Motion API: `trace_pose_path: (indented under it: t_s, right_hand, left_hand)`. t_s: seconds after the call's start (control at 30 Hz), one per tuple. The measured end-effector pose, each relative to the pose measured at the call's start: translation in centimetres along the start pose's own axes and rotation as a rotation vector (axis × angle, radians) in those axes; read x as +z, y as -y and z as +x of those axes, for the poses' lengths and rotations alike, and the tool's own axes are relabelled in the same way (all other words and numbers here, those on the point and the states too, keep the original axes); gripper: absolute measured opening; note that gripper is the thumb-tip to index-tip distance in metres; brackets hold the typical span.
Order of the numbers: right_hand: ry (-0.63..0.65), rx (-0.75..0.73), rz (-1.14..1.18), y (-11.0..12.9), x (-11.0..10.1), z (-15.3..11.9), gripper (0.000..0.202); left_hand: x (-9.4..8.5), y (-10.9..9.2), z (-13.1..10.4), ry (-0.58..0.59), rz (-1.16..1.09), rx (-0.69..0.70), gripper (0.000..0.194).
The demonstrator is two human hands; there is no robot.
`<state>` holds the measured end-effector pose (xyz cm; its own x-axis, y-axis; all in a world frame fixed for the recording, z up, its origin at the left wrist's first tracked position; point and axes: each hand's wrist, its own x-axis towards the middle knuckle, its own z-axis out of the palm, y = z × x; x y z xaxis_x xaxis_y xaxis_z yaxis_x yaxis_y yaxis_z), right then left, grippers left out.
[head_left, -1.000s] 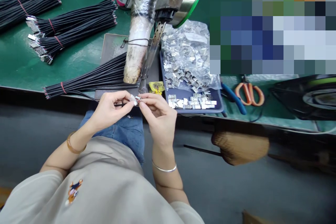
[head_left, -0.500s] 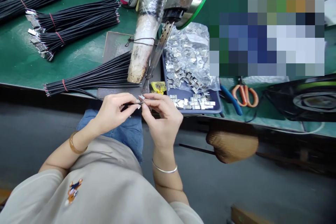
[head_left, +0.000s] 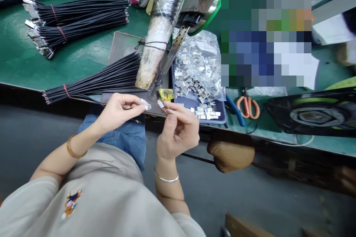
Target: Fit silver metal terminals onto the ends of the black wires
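Note:
My left hand (head_left: pixel 119 111) pinches the end of a black cable (head_left: pixel 89 99), where a small whitish-silver connector piece (head_left: pixel 145 104) shows at the fingertips. The cable runs back to a tied bundle of black cables (head_left: pixel 97 76) on the bench edge. To the right, my right hand (head_left: pixel 178 129) holds a small metal piece (head_left: pixel 161 104) between its fingertips, apart from my left hand. Just beyond it lies a small yellow packet (head_left: pixel 166 94). A dark blue tray (head_left: pixel 222 119) holds many silver metal shells (head_left: pixel 207 112) and a clear plastic bag (head_left: pixel 197 50).
A wrapped tube (head_left: pixel 151 55) and a metal-tipped tool (head_left: pixel 171 55) hang over the work plate (head_left: pixel 122 46). More tied cable bundles (head_left: pixel 83 14) lie at the left. Orange-handled scissors (head_left: pixel 248 107), blue-handled pliers (head_left: pixel 236 111) and a black fan-like device (head_left: pixel 319 114) stand right.
My right hand has moved away from my left hand, to the right, with a small piece at its fingertips. The whole view has shifted slightly.

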<state>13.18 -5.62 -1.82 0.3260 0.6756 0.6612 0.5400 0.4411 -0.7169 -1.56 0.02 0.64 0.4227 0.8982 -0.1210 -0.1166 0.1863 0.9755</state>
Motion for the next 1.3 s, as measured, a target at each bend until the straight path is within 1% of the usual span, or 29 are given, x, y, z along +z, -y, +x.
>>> trace_pose_path:
  t_s: [0.07,0.1,0.17,0.27,0.33,0.4,0.53,0.6,0.67,0.83,0.93,1.1,1.2,1.3]
  right_hand:
    - [0.045,-0.130,-0.060,-0.1,-0.2,0.1,0.015]
    - [0.070,-0.152,-0.072,-0.1,-0.2,0.1,0.016]
    - [0.081,-0.096,-0.046,-0.4,-0.1,0.1,0.015]
    - [0.081,0.075,0.041,-0.8,0.0,0.2,0.008]
    - [0.118,0.100,0.045,-1.0,0.0,0.3,0.008]
    - [0.154,0.027,-0.002,-1.1,-0.1,0.4,0.011]
    - [0.163,-0.212,-0.108,-1.3,-0.1,0.6,0.020]
    - [0.160,-0.272,-0.117,-1.5,0.0,0.6,0.023]
    - [0.155,-0.251,-0.093,-1.6,0.1,0.5,0.023]
    - [0.181,-0.100,-0.093,-1.4,-0.1,0.5,0.015]
    - [0.210,-0.058,-0.076,-1.3,-0.2,0.8,0.013]
    - [0.236,-0.001,-0.034,-1.2,-0.2,1.1,0.014]
    - [0.242,0.011,-0.032,-1.2,-0.2,1.3,0.013]
    - [0.257,0.025,-0.027,-1.3,-0.2,1.4,0.012]
  left_hand:
    - [0.2,-0.1,0.2,-0.022,-0.008,0.005,0.020]
    - [0.3,-0.1,0.3,-0.030,-0.005,0.010,0.019]
    - [0.5,0.0,0.4,-0.047,0.011,0.019,0.017]
    - [0.6,0.1,0.6,-0.071,0.032,0.032,0.015]
    - [0.6,0.1,0.6,-0.088,0.043,0.041,0.017]
    - [0.6,0.1,0.7,-0.106,0.056,0.044,0.019]
    - [0.7,-0.1,0.8,-0.141,0.072,0.039,0.019]
    - [0.9,-0.1,0.9,-0.159,0.064,0.039,0.017]
    - [1.1,-0.1,1.0,-0.183,0.058,0.038,0.016]
    - [1.5,0.2,1.1,-0.231,0.085,0.032,0.017]
    - [1.6,0.3,1.1,-0.257,0.114,0.041,0.017]
    - [2.2,-0.1,1.0,-0.349,0.134,0.044,0.015]
    - [2.5,-0.4,0.9,-0.359,0.133,0.047,0.014]
    - [2.5,-0.4,0.9,-0.342,0.126,0.058,0.016]
